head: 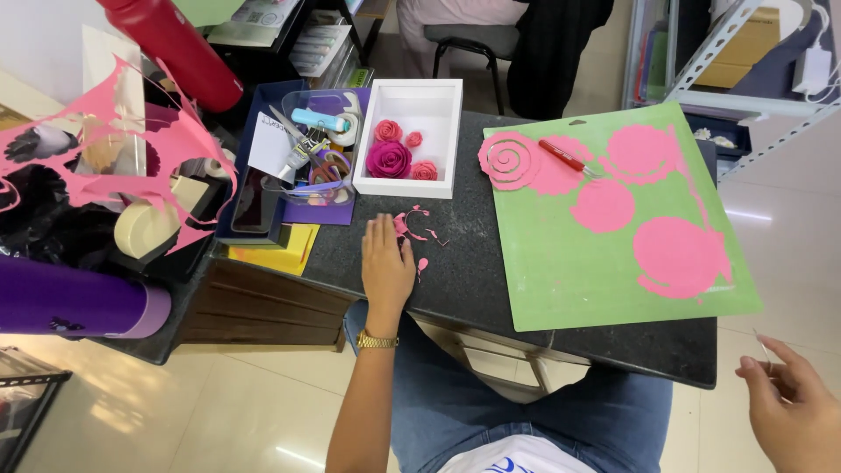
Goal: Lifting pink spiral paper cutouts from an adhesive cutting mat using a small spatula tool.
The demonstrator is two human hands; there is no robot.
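Right hand [793, 407] raised, left hand [385, 263] on pink scraps [412, 226]

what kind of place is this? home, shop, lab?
Likely a small paper-craft workroom or studio. A green cutting mat carries pink cut spiral shapes, a white box holds finished paper roses, and a clear organiser of tools sits by it. The left hand rests beside pink scraps.

Open dark table [455, 263] surface runs down the frame's centre, between the white box [412, 136] above and the table's near edge. The green mat [604, 263] with pink cut-outs fills the right half. Stacked trays, tape and a purple roll [79, 298] crowd the left side.
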